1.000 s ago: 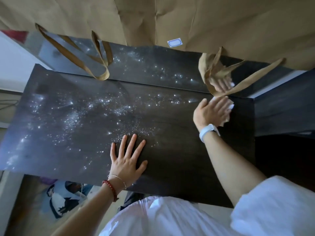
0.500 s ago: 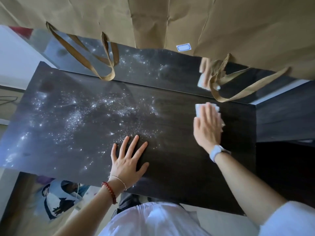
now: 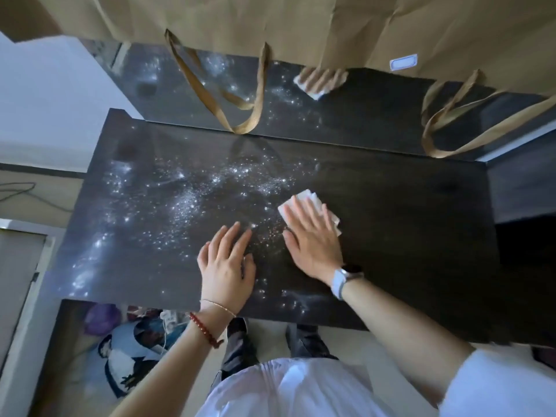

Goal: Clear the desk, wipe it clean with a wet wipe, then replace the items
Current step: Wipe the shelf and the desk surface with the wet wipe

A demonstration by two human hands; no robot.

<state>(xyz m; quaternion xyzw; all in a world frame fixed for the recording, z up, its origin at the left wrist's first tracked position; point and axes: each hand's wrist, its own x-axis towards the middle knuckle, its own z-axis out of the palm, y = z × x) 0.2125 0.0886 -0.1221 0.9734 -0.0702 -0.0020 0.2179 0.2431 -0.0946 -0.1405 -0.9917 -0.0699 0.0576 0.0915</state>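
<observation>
**Wiping pass moves inward from far right corner**

Wiping continues: the right hand [image 3: 313, 236], fingers flat, presses the wet wipe [image 3: 310, 203] mid-desk, having travelled from the far right edge within the last second. The left hand [image 3: 227, 266] stays flat, bracing on the desk [image 3: 421, 236]. The right side appears matt; sparkling droplets cover the left, so that part likely remains to be wiped.
</observation>
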